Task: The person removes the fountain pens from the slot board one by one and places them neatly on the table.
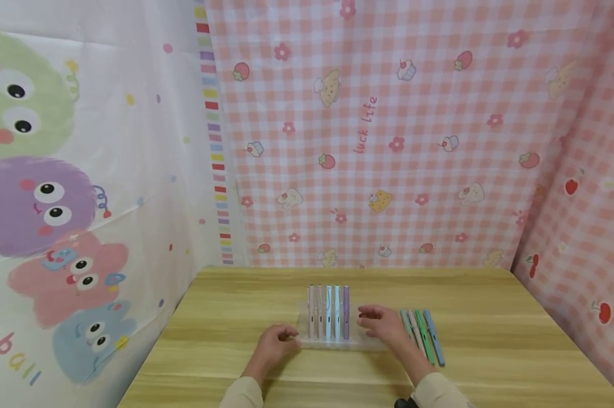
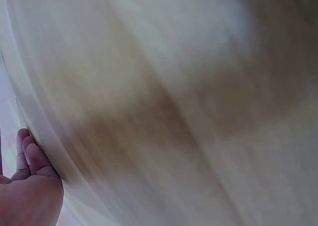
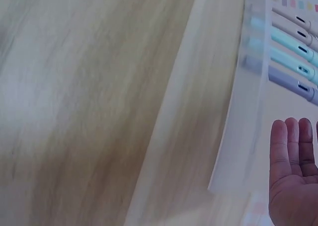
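A clear plastic pen stand (image 1: 365, 343) is on the table, with several pens upright in its left and middle part: two beige pens (image 1: 315, 311), two light blue pens (image 1: 333, 311) and a purple pen (image 1: 346, 313). At the stand's left end is my left hand (image 1: 275, 347), fingers loosely bent; whether it touches the stand I cannot tell. My right hand (image 1: 383, 326) hovers by the right part of the stand, holding nothing. In the right wrist view, its fingers (image 3: 293, 146) extend beside the frosted front strip of the stand (image 3: 236, 131).
Several loose pens lie side by side right of my right hand, among them a green pen (image 1: 424, 335) and a blue pen (image 1: 434, 338). The wooden table (image 1: 225, 306) ends at a pink checked curtain (image 1: 378, 141) behind and a printed white curtain (image 1: 154, 141) on the left.
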`<action>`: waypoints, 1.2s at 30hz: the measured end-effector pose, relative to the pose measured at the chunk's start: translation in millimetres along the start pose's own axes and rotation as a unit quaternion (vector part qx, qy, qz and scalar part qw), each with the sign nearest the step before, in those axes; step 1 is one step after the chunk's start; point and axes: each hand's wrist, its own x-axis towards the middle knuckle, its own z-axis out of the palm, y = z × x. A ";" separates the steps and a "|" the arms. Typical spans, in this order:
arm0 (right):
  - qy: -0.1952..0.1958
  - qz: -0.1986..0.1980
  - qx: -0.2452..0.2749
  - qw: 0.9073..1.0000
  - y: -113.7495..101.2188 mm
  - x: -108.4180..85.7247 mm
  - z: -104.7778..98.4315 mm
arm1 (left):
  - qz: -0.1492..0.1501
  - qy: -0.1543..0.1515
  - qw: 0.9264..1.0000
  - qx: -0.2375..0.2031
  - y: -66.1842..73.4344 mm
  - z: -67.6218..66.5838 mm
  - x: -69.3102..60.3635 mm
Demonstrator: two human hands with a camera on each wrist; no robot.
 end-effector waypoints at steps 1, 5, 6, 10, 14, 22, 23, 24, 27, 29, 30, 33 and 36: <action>-0.002 0.000 0.000 1.000 0.6 -0.3 2.4 | -0.003 -0.002 1.000 -0.006 -0.7 -0.4 -0.2; -0.008 -0.005 0.001 1.000 0.2 -0.1 9.1 | -0.003 -0.006 1.000 -0.008 -0.9 -1.0 0.1; -0.004 -0.003 0.002 1.000 0.2 0.4 10.3 | -0.003 -0.005 1.000 -0.008 -0.2 -1.1 0.3; 0.004 0.000 0.000 1.000 0.0 2.2 13.1 | -0.006 -0.003 1.000 -0.005 2.7 -1.1 0.5; 0.005 0.002 -0.005 1.000 0.8 2.7 13.6 | -0.013 -0.007 1.000 -0.001 3.5 -1.1 1.0; 0.001 -0.011 0.016 1.000 7.5 8.3 22.9 | -0.005 -0.004 1.000 -0.006 1.3 -2.9 0.1; 0.002 -0.012 0.016 1.000 8.1 8.9 24.1 | -0.007 -0.005 1.000 -0.006 0.8 -3.0 0.0; 0.004 -0.012 0.017 1.000 8.6 9.2 25.1 | -0.007 -0.005 1.000 -0.007 0.4 -3.0 0.0; 0.013 -0.015 0.018 1.000 10.1 10.4 27.6 | -0.007 -0.008 1.000 -0.013 0.1 -2.9 0.1; 0.018 -0.016 0.018 1.000 11.0 11.1 29.0 | -0.011 -0.009 1.000 -0.018 0.3 -2.8 0.3; 0.021 -0.015 0.019 0.999 11.3 11.4 29.7 | -0.013 -0.009 1.000 -0.019 0.2 -2.6 0.2; 0.027 -0.016 0.016 0.999 12.2 11.9 31.5 | -0.018 -0.006 1.000 -0.020 0.1 -2.4 0.5; 0.031 -0.019 0.013 0.999 13.1 11.7 32.8 | -0.021 -0.004 1.000 -0.018 -1.9 -2.0 1.2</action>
